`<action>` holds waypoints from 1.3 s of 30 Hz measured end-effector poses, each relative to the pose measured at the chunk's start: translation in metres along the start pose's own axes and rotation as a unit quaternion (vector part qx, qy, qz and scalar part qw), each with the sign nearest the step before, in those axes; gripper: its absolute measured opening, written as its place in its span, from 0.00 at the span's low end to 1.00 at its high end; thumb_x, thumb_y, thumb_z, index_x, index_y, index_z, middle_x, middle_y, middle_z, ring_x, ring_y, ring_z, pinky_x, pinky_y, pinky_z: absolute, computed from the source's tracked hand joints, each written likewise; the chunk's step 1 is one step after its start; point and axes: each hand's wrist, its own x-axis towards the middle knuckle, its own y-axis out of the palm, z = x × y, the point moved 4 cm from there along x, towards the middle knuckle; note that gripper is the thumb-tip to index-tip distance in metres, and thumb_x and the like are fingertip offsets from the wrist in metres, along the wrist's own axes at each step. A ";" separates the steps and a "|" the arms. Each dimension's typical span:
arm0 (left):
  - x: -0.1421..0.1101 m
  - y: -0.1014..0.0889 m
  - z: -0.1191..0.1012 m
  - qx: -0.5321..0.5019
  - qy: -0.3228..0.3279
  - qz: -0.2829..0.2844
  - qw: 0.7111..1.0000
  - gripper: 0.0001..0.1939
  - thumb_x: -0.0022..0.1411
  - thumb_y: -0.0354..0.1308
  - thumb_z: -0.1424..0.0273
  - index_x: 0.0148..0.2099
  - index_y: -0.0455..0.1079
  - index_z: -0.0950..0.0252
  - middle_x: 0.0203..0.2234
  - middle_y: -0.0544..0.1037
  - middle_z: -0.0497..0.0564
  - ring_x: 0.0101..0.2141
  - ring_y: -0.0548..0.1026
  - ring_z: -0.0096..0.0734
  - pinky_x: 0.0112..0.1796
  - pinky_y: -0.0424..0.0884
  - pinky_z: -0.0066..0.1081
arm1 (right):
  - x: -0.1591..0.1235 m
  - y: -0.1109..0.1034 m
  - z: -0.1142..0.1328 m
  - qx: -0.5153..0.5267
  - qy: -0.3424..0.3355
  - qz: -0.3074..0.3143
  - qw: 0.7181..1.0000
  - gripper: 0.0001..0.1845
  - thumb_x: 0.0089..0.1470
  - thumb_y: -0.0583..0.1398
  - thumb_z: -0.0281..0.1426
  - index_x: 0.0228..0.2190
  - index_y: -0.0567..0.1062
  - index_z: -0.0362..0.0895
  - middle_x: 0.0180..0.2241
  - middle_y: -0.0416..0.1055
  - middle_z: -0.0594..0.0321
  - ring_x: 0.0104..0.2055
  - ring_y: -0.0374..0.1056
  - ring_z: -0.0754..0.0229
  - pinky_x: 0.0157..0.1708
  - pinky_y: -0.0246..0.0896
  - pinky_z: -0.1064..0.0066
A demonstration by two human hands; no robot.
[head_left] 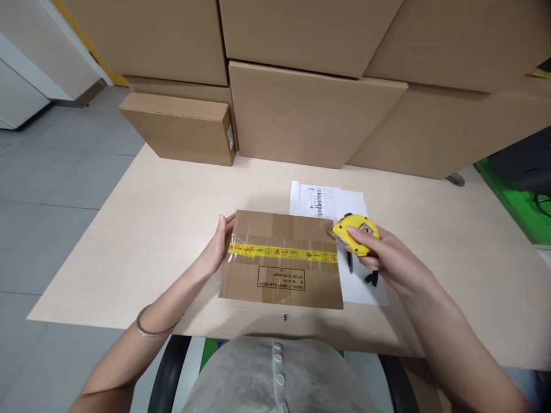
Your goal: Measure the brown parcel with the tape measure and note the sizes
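Note:
A cardboard box [284, 229] with a yellow printed tape strip across its top sits in front of me near the table's front edge. My left hand [224, 238] is pressed against its left side, with some fingers hidden behind the box. In my right hand [385, 252] is a yellow tape measure [355, 234], gripped with the thumb on its face. The tape measure's nose is at the box's upper right corner; whether they touch I cannot tell. A black strap [371, 279] hangs below my right hand. Printed papers [321, 198] lie partly under the box, with a dark pen [350, 263] on them.
Large cardboard boxes [301, 115] are stacked along the back of the table [107, 252]. A smaller closed box [185, 129] stands at the back left. At the far right is a green surface [512, 203] with dark equipment. Chair armrests [170, 373] flank me.

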 end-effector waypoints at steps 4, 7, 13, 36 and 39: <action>-0.007 0.017 -0.023 -0.052 -0.072 -0.013 0.996 0.36 0.71 0.41 0.38 0.57 0.78 0.55 0.53 0.84 0.56 0.64 0.74 0.58 0.61 0.73 0.56 | -0.031 0.001 -0.011 0.114 0.030 0.061 0.991 0.23 0.53 0.70 0.52 0.37 0.78 0.46 0.23 0.66 0.68 0.18 0.53 0.67 0.14 0.45 0.74; -0.011 0.021 -0.047 -0.078 0.004 -0.066 0.995 0.33 0.70 0.44 0.37 0.58 0.76 0.51 0.59 0.80 0.52 0.66 0.71 0.53 0.65 0.68 0.55 | -0.068 -0.008 -0.004 0.130 -0.031 0.006 0.991 0.23 0.51 0.71 0.51 0.44 0.81 0.52 0.44 0.81 0.54 0.35 0.76 0.53 0.26 0.72 0.67; -0.007 0.025 -0.061 -0.074 0.167 -0.069 0.981 0.14 0.67 0.59 0.51 0.46 0.75 0.53 0.59 0.76 0.49 0.62 0.70 0.50 0.62 0.67 0.52 | -0.106 -0.020 -0.010 0.025 -0.107 -0.011 0.994 0.20 0.56 0.69 0.46 0.50 0.80 0.60 0.61 0.76 0.58 0.39 0.78 0.48 0.33 0.78 0.60; 0.008 0.011 -0.028 -0.121 0.156 -0.023 0.980 0.21 0.61 0.61 0.46 0.42 0.74 0.58 0.38 0.78 0.51 0.39 0.77 0.44 0.43 0.73 0.42 | -0.030 0.136 0.130 -0.392 -0.417 0.247 0.782 0.19 0.71 0.57 0.45 0.52 0.68 0.44 0.52 0.75 0.53 0.36 0.74 0.56 0.33 0.63 0.66; 0.012 0.008 -0.027 -0.110 0.154 0.001 0.982 0.18 0.58 0.64 0.49 0.42 0.73 0.57 0.41 0.77 0.51 0.42 0.76 0.44 0.44 0.73 0.42 | -0.026 0.106 0.115 -0.373 -0.393 0.229 0.809 0.19 0.67 0.61 0.45 0.52 0.69 0.46 0.49 0.76 0.54 0.36 0.75 0.54 0.32 0.64 0.66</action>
